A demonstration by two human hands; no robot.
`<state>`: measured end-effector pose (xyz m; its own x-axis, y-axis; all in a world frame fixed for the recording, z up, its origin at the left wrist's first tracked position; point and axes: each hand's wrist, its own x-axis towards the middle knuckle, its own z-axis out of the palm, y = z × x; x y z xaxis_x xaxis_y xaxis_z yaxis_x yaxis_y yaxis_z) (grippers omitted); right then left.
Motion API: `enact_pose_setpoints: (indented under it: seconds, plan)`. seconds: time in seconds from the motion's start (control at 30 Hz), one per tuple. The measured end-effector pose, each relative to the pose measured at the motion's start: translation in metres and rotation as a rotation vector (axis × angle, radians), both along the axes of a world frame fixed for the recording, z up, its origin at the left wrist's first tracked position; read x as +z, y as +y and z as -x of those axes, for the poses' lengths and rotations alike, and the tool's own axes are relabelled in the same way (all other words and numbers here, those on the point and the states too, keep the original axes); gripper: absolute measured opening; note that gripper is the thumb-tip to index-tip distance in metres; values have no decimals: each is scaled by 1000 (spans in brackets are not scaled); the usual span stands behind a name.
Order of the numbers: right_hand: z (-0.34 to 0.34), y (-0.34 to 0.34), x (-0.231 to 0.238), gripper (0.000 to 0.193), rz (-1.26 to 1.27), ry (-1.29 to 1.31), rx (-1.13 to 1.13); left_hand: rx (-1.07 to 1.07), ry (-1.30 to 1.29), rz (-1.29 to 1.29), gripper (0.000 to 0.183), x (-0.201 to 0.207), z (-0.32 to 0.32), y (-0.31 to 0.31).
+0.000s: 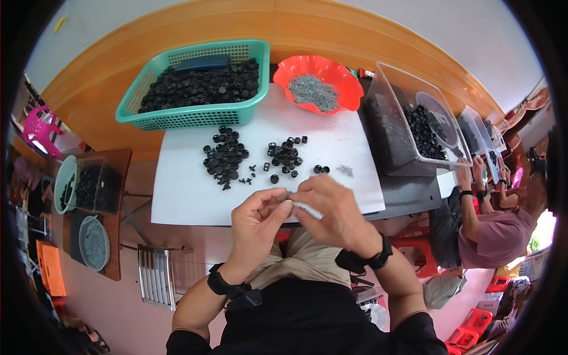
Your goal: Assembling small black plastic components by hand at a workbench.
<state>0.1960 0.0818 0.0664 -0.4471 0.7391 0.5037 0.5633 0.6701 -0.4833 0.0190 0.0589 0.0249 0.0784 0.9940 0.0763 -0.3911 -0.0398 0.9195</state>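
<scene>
My left hand [258, 218] and my right hand [329, 210] meet over the near edge of the white sheet [189, 195]. Their fingertips pinch together on a small dark part [284, 195], mostly hidden by the fingers, so its kind is unclear. Beyond the hands lies a pile of black round caps [226, 155], with several tiny black pieces [251, 172] beside it. To its right is a looser heap of small black cube-like and round parts [284, 155]. Two black round parts [321, 169] sit nearer my right hand, next to a little bunch of thin grey metal pins [345, 171].
A green basket [189, 115] of black parts stands far left, a red wavy-rimmed bowl [348, 89] of metal pins far centre. A clear bin [408, 158] of black parts is at right. A side table [113, 236] holds more containers. Other people [494, 239] sit at right.
</scene>
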Motion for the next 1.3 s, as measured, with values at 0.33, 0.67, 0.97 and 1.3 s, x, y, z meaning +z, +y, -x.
enact_pose_setpoints:
  seconds: [0.33,0.67,0.97,1.3]
  plan:
    - [-51,2,-11,19,226,179,-162,-46,-96,201,18,-9,-3,-10]
    - [-92,52,-6,14,167,-502,-306,-84,-18,183,18,-15,-13,-17]
    - [-84,56,-2,10,176,-549,-248,-99,-58,153,18,-17,-15,-19]
    - [-83,60,-7,8,72,-690,-198,-123,-33,166,17,-16,-18,-21]
